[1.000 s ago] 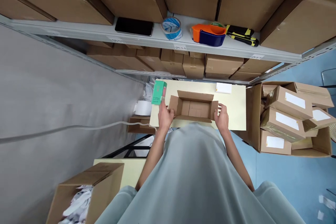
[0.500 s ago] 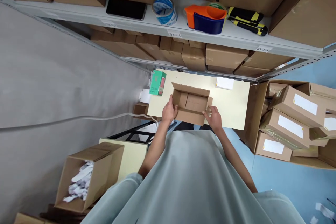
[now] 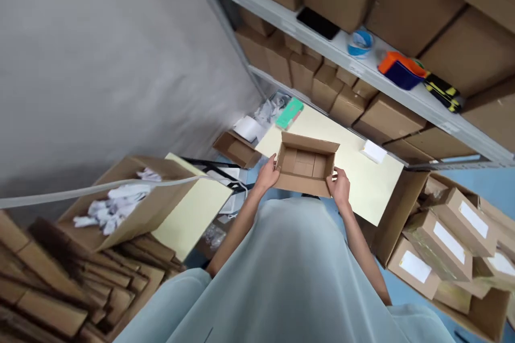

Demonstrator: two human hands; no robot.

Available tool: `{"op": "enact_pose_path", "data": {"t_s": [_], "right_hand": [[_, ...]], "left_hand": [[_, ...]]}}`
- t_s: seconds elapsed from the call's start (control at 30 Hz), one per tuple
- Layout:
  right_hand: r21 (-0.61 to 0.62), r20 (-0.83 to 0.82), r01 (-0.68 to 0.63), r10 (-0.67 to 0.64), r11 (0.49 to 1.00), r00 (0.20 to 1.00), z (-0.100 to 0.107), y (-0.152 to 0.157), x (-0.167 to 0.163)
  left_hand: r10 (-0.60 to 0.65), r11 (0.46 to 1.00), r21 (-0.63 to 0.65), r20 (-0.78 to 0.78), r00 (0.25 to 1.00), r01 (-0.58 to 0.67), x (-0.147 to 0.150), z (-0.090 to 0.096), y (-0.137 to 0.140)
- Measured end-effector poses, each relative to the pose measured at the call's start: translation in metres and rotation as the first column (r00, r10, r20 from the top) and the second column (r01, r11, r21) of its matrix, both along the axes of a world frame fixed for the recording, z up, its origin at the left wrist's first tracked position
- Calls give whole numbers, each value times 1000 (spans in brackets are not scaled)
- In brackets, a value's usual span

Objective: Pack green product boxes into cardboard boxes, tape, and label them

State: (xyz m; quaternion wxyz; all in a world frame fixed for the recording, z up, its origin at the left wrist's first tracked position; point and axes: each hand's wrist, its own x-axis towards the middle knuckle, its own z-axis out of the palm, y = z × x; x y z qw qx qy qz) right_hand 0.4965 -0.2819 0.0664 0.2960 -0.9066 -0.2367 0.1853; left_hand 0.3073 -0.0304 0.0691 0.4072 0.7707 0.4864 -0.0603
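Note:
An open cardboard box (image 3: 304, 183) with its flaps up is held in front of my body, over the near edge of the cream tabletop (image 3: 358, 182). My left hand (image 3: 267, 174) grips its left end, thumb along the side. At the right end, my right hand (image 3: 340, 187) pinches the wall near the front corner. Bare cardboard shows inside the box. Beyond it, a green box (image 3: 290, 112) lies at the table's far left corner, and a stack of white labels (image 3: 374, 151) lies near the back edge.
A shelf (image 3: 341, 53) holds a phone (image 3: 317, 22), blue tape roll (image 3: 360, 43), orange tape dispenser (image 3: 402, 69) and yellow-black cutters (image 3: 442, 92). At right stands a large carton (image 3: 396, 214) of labelled parcels. Left are a carton (image 3: 161, 209) of crumpled paper and flattened cardboard (image 3: 116, 284).
My view has turned to the left, so the shelf and table appear slanted. Both hands still hold the box, which has shifted leftward relative to the table.

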Motion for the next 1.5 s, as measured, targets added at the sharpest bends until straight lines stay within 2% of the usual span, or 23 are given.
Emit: {"op": "enact_pose_path", "data": {"t_s": [0.13, 0.3, 0.47, 0.6, 0.73, 0.87, 1.1, 1.2, 1.3, 1.5], "right_hand": [[26, 34, -191, 190, 981, 981, 11, 50, -44], [40, 74, -431, 428, 901, 901, 8, 117, -124], [32, 75, -651, 648, 758, 758, -4, 173, -206], [-24, 96, -789, 787, 614, 610, -10, 215, -260], [-97, 93, -869, 874, 485, 477, -17, 254, -295], [-140, 93, -912, 922, 385, 375, -25, 284, -313], [-78, 31, -967, 970, 244, 242, -30, 313, -326], [-23, -4, -978, 978, 208, 208, -29, 321, -319], [10, -4, -978, 978, 206, 206, -27, 330, -309], [-29, -32, -982, 982, 185, 185, -16, 344, -314]], "left_hand": [[213, 976, -49, 44, 976, -210, -93, 8, 4], [465, 884, -84, 38, 885, -461, -219, 4, -1], [672, 741, -55, 34, 740, -670, -326, -8, -18], [781, 625, -20, 36, 624, -781, -380, -15, -35], [857, 515, 18, 19, 516, -857, -403, -21, -43], [906, 423, 17, 20, 423, -906, -410, -25, -38], [950, 312, 22, -34, 311, -950, -413, -28, -26], [953, 293, 113, 42, 299, -950, -414, -24, -27], [941, 300, 205, 99, 324, -932, -416, -15, -26], [907, 303, 289, 206, 368, -908, -422, 8, -1]]}}
